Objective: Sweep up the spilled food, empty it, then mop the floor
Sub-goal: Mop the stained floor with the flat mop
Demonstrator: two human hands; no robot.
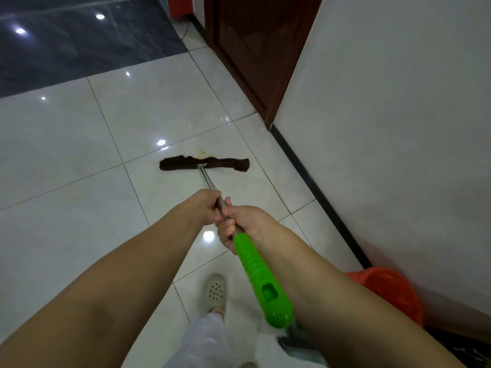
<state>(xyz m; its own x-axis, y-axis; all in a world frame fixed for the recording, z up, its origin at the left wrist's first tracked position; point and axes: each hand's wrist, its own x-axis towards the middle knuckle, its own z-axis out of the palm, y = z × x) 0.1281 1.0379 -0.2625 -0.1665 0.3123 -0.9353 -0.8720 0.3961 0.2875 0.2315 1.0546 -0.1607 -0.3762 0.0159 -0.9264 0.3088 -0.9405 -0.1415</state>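
Head view is looking down your two bare forearms to a mop (210, 179) that you are holding out ahead of you. Your left hand (207, 207) is wrapping its fingers round the metal shaft (208, 180), sitting further down the pole toward 12 o'clock. Your right hand (240, 225) is clamping the shaft just behind it, at the point where the metal is meeting the green handle (259, 277); the two hands are touching each other. The green handle is running back toward 5 o'clock, lying over your right forearm.

The mop's dark brown cloth head (204, 163) is lying flat on the white tiled floor (79, 155), at 12 o'clock from your hands, stretched out crosswise. A faint yellowish stain (203, 152) is showing on the tile right at the far edge of the cloth, touching it near its middle.

At 6 o'clock, your pale perforated shoe (215, 292) and a white trouser leg (210, 341) are standing on the tiles. An orange bucket (388, 290) is sitting at 4 o'clock against the white wall (398, 128), partly hidden behind your right arm. A black skirting strip (313, 187) is running along the base of that wall. At 1 o'clock a dark wooden door (252, 49) is standing, and at 11 o'clock the floor is changing to dark glossy tile (79, 43).
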